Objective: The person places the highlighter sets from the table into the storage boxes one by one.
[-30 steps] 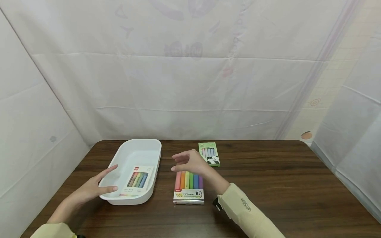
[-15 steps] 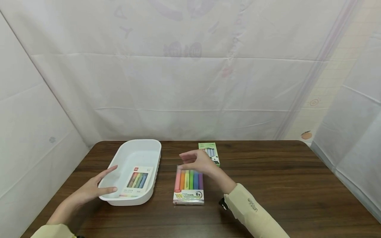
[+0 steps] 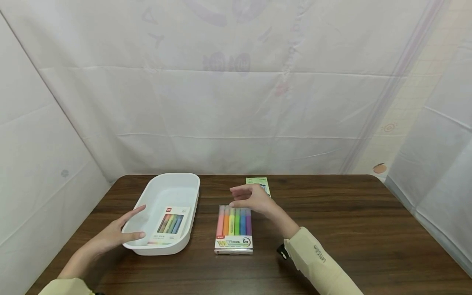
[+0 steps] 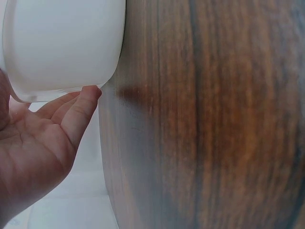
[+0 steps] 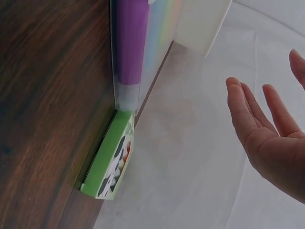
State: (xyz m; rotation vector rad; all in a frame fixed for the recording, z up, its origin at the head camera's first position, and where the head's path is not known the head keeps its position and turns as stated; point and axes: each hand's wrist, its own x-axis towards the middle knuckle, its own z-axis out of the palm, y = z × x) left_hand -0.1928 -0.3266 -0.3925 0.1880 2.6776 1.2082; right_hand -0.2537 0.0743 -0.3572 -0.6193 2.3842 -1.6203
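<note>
My left hand (image 3: 110,237) grips the near left corner of a white plastic tray (image 3: 167,192), thumb and a finger over the rim. In the left wrist view its other fingers (image 4: 80,114) lie against the tray's outer wall. A white box of coloured sticks (image 3: 171,222) lies inside the tray. My right hand (image 3: 255,198) hovers with nothing in it, over the far end of a clear pack of highlighters (image 3: 234,229). Behind that hand, partly covered by it, lies a green panda box (image 3: 257,180); the right wrist view shows its green side (image 5: 108,155).
The dark wooden table (image 3: 332,229) has rounded back corners. A pale printed cloth (image 3: 236,114) hangs right behind it, with more cloth at both sides. The highlighter pack lies to the right of the tray.
My right hand has drifted right, away from the tray, uncovering more of the highlighter pack and covering more of the green box. The left hand and tray stay put.
</note>
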